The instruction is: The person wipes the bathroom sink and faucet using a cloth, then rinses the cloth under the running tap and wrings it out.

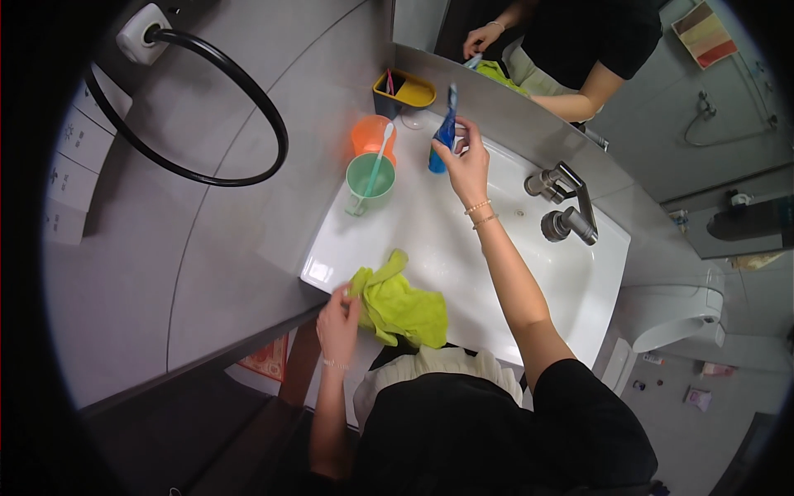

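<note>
Leaning inside the green cup (356, 176) is a toothbrush (380, 155); right fingers (469, 130) pinch a tube (447, 132), left fingers (337, 299) seemingly cloth (405, 307).

Lime cloth (407, 309): matt, rumpled textile. Sink (329, 258): glossy, smooth. Faucet (566, 224): satin metal. Cup (358, 177): smooth plastic.

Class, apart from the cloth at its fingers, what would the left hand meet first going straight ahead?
Beyond the yellow-green cloth, the left hand would probably meet the green cup, though the hand's height is unclear.
</note>
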The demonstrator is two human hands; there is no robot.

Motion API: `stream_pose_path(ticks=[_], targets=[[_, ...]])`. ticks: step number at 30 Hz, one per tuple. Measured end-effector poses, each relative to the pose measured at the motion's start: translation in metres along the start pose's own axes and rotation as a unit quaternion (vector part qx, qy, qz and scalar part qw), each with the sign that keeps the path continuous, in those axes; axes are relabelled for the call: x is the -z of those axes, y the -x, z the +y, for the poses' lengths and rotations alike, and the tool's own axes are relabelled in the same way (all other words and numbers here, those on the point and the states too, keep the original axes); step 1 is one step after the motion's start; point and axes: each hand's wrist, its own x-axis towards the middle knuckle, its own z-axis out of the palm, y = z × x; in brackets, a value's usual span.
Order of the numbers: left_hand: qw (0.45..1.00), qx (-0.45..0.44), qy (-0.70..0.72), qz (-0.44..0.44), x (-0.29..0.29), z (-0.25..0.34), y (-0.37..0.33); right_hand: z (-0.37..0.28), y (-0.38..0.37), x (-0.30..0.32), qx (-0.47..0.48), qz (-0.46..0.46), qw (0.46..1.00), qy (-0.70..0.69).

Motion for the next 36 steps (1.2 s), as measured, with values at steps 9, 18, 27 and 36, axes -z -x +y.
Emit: stream_pose_path(ticks=[9, 18, 27, 36], targets=[[0.982, -0.068, -0.15, 0.095, -0.038, 0.008, -0.132, -0.004, -0.007, -0.028, 0.037, 0.023, 0.984, -0.171], [0.988, 0.007, 0.147, 0.037, -0.049, 0.002, -0.121, -0.035, 0.03, -0.02, 0.014, -0.044, 0.961, -0.271], [0.945, 0.073, 0.317, 0.01, -0.054, -0.009, -0.113, -0.034, 0.063, -0.054, 0.146, -0.133, 0.977, -0.082], [0.941, 0.084, 0.324, 0.047, -0.037, -0.02, -0.093, -0.028, -0.003, -0.047, 0.056, 0.019, 0.991, -0.12]])
